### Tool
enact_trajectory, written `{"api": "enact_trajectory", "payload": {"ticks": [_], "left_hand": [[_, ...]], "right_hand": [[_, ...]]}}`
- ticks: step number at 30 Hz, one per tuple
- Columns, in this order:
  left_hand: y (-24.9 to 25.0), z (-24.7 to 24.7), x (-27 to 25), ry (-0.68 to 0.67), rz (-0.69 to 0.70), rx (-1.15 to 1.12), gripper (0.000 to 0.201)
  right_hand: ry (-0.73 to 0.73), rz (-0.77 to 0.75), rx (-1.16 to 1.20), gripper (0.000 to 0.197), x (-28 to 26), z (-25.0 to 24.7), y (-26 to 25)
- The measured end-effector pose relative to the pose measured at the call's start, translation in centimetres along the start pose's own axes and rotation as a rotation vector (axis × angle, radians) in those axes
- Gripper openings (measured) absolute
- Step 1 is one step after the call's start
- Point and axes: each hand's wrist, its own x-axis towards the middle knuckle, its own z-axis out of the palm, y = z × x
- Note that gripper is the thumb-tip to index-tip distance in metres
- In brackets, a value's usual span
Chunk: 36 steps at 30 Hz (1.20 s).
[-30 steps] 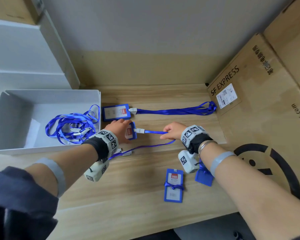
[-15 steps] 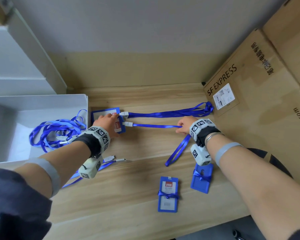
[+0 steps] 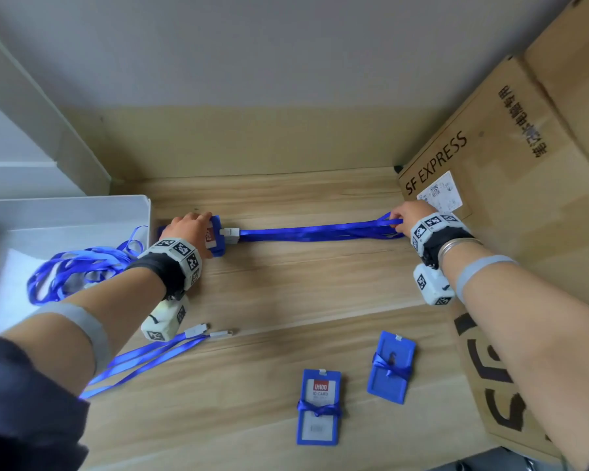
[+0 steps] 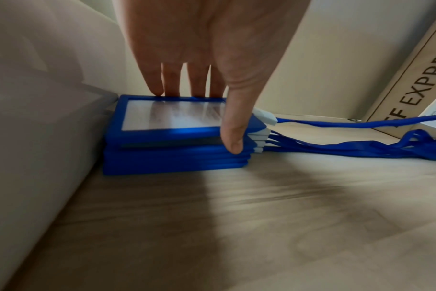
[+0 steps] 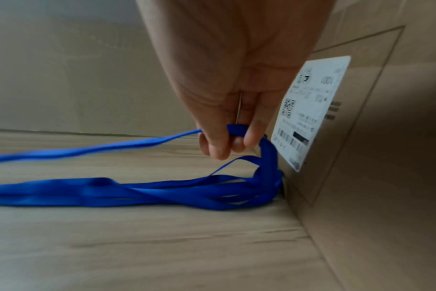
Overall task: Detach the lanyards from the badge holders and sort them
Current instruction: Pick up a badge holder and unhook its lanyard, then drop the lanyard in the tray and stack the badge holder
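A stack of blue badge holders (image 3: 217,249) (image 4: 177,159) lies beside the white bin, white clips facing right. My left hand (image 3: 187,229) (image 4: 207,120) holds the top badge holder (image 4: 172,116) on that stack, fingers on its far edge and thumb on its near corner. Its blue lanyard (image 3: 320,230) (image 5: 87,149) runs taut to the right. My right hand (image 3: 405,215) (image 5: 227,141) pinches the lanyard's loop end against the cardboard box. Under it, several other lanyards (image 5: 137,191) lie stretched on the table.
The white bin (image 3: 82,205) at left holds a pile of loose lanyards (image 3: 82,266). Two detached lanyards (image 3: 157,351) lie under my left forearm. Two badge holders (image 3: 318,406) (image 3: 391,367) wrapped in their lanyards lie near the front. A cardboard box (image 3: 507,164) walls the right side.
My left hand carried the badge holder back and left onto the stack by the bin. My right hand slid along the lanyard to the box, pulling it straight.
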Motion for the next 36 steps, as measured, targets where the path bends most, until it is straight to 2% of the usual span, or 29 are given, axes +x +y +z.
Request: {"api": "enact_trajectory", "payload": {"ticks": [6,9,14,19,24,27,30,32,36], "left_hand": [[-0.3,0.5,0.6,-0.046,-0.011,0.029,0.088],[-0.4,0.7,0.7,-0.057,-0.013,0.032,0.088],[-0.6,0.9,0.8,-0.054,-0.011,0.026,0.087],[-0.6,0.9,0.8,-0.054,-0.004,0.021,0.086],[-0.3,0.6,0.4,-0.070,-0.008,-0.011,0.094],[0.1,0.5,-0.2,-0.017,0.019,-0.038,0.098],[0.8,0.6,-1.1,0.047,0.065,-0.056,0.085],[1.5,0.6,-1.9,0.076,0.093,-0.064,0.070],[2.6,1.0,-3.9,0.100,0.113,-0.050,0.046]], "right_hand": [[-0.109,0.085,-0.117,0.032,1.5,0.3,1.5],[-0.136,0.101,-0.131,0.041,2.2,1.0,1.6],[-0.110,0.076,-0.081,0.056,3.0,2.4,1.4],[-0.182,0.085,-0.021,0.066,3.6,2.8,1.4],[-0.127,0.099,0.082,0.066,2.8,2.2,1.5],[-0.083,0.083,0.138,0.057,2.0,2.1,1.3],[-0.006,0.055,0.206,0.036,1.0,2.1,0.3],[-0.045,0.030,0.209,0.033,-0.3,2.0,-0.9],[-0.004,-0.101,0.307,0.029,-2.5,3.0,-3.1]]}}
